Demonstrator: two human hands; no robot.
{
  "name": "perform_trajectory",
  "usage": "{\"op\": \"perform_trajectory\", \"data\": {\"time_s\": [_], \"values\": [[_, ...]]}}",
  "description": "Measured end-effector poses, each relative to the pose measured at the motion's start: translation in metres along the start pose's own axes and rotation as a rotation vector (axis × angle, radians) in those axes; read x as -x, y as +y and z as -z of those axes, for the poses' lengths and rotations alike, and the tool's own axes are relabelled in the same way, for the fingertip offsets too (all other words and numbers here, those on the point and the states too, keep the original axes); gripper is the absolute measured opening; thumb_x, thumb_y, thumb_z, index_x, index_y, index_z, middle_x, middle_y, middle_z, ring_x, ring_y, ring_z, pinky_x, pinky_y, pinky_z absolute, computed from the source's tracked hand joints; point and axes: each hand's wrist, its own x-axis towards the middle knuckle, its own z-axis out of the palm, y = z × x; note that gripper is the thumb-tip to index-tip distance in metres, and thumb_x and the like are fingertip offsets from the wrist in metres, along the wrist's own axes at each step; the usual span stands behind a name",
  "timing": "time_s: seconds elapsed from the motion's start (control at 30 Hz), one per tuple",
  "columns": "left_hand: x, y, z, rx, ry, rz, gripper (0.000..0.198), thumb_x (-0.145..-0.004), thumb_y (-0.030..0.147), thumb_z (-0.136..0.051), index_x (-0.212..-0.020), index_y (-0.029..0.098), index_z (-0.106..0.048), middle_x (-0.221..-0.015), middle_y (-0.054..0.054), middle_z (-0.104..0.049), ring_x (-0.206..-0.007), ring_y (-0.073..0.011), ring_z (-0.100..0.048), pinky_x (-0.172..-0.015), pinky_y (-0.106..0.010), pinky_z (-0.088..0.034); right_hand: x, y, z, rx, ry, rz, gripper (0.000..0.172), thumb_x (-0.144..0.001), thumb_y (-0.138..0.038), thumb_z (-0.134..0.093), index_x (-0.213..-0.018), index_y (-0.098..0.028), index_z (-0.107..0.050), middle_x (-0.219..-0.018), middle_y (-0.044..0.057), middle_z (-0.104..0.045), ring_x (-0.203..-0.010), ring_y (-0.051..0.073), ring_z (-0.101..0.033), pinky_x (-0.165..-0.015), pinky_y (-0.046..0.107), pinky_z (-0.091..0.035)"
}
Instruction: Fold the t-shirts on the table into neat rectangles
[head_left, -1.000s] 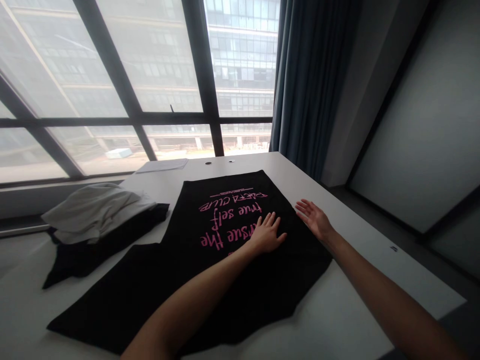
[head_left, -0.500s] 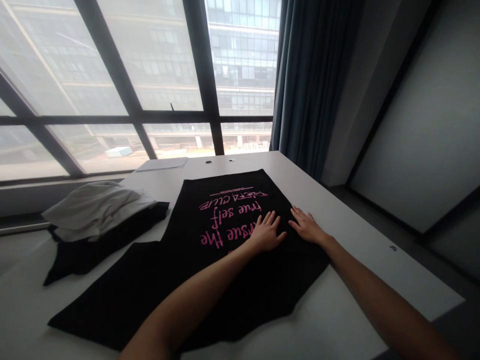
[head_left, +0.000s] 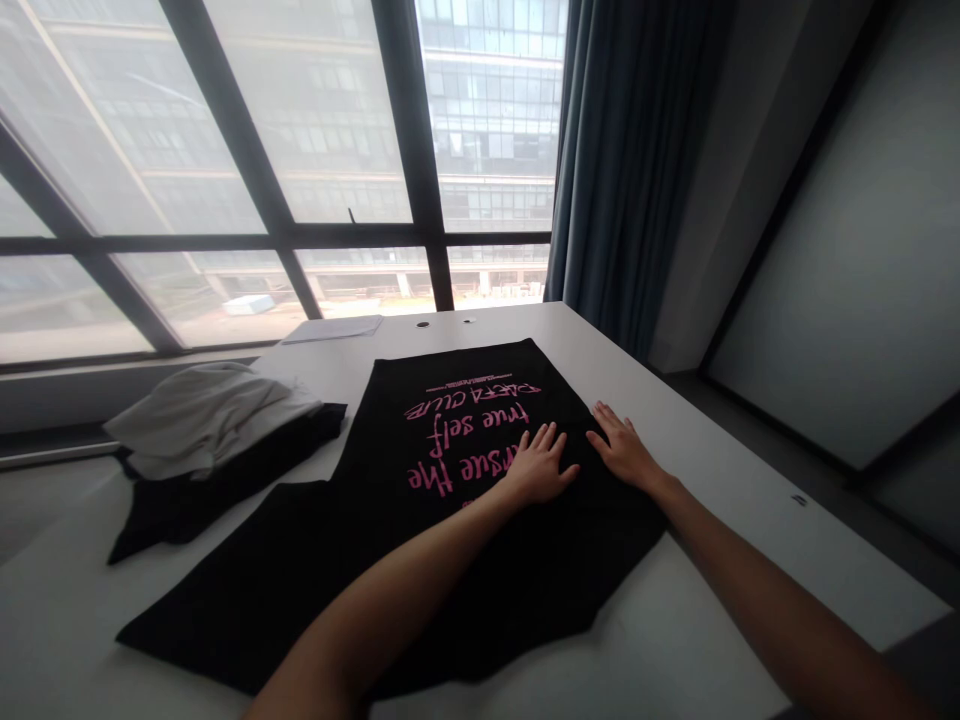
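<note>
A black T-shirt with pink lettering lies spread on the white table, its lettering upside down from here. My left hand rests flat on the shirt, fingers spread, over the right part of the lettering. Just to its right, my right hand lies with open fingers on the shirt's right edge, the fingertips reaching that edge. Neither hand holds anything.
Grey cloth lies piled on black cloth at the left. Papers lie at the table's far edge, beside two small round fittings. A small dark item sits at the right. Windows and a blue curtain stand beyond.
My right hand has shifted slightly up and outward along the shirt's right edge. My left hand stays at the same place on the shirt. The view has moved slightly.
</note>
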Motion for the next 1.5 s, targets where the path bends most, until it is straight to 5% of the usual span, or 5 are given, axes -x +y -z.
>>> {"op": "perform_trajectory", "data": {"time_s": [0.53, 0.87, 1.07, 1.27, 1.5], "values": [[0.000, -0.002, -0.003, 0.002, 0.006, -0.009, 0.079, -0.097, 0.066, -0.030, -0.156, 0.013, -0.032, -0.165, -0.015, -0.020, -0.154, -0.0296, -0.013, -0.123, -0.055, -0.014, 0.003, 0.000, -0.008, 0.041, -0.179, -0.023, 0.067, -0.102, -0.055, -0.029, -0.159, -0.020, -0.027, -0.165, 0.012, -0.021, -0.153, 0.028, -0.018, -0.120, 0.060, -0.016], [0.000, 0.001, 0.001, 0.009, -0.012, 0.000, 0.078, -0.097, 0.065, -0.032, -0.156, 0.014, -0.032, -0.166, -0.015, -0.019, -0.154, -0.0290, -0.013, -0.123, -0.054, -0.013, -0.002, 0.009, 0.029, -0.263, 0.436, -0.048, 0.064, -0.103, -0.051, -0.028, -0.155, -0.014, -0.036, -0.159, 0.017, -0.037, -0.149, 0.028, -0.030, -0.120, 0.054, -0.026], [0.000, -0.001, -0.001, 0.000, 0.001, -0.006, 0.078, -0.097, 0.065, -0.032, -0.156, 0.013, -0.032, -0.165, -0.017, -0.020, -0.154, -0.0304, -0.013, -0.123, -0.054, -0.013, 0.000, -0.008, 0.016, -0.271, 0.383, 0.200, 0.051, -0.104, -0.043, -0.032, -0.146, -0.021, -0.050, -0.153, 0.010, -0.048, -0.146, 0.023, -0.036, -0.121, 0.047, -0.030], [-0.001, -0.001, -0.002, -0.005, 0.007, -0.006, 0.076, -0.097, 0.065, -0.033, -0.156, 0.016, -0.031, -0.166, -0.014, -0.019, -0.154, -0.0300, -0.013, -0.122, -0.054, -0.013, -0.004, -0.009, 0.004, -0.159, 0.114, 0.149, 0.052, -0.102, -0.044, -0.034, -0.144, -0.020, -0.052, -0.157, 0.011, -0.042, -0.149, 0.028, -0.030, -0.119, 0.057, -0.025], [-0.001, -0.001, -0.001, 0.013, -0.012, -0.003, 0.077, -0.097, 0.065, -0.033, -0.156, 0.017, -0.031, -0.166, -0.014, -0.019, -0.154, -0.0303, -0.011, -0.123, -0.054, -0.012, 0.001, 0.005, 0.047, -0.262, 0.425, -0.009, 0.060, -0.103, -0.046, -0.022, -0.152, -0.018, -0.043, -0.157, 0.009, -0.042, -0.149, 0.025, -0.030, -0.122, 0.048, -0.025]]}}
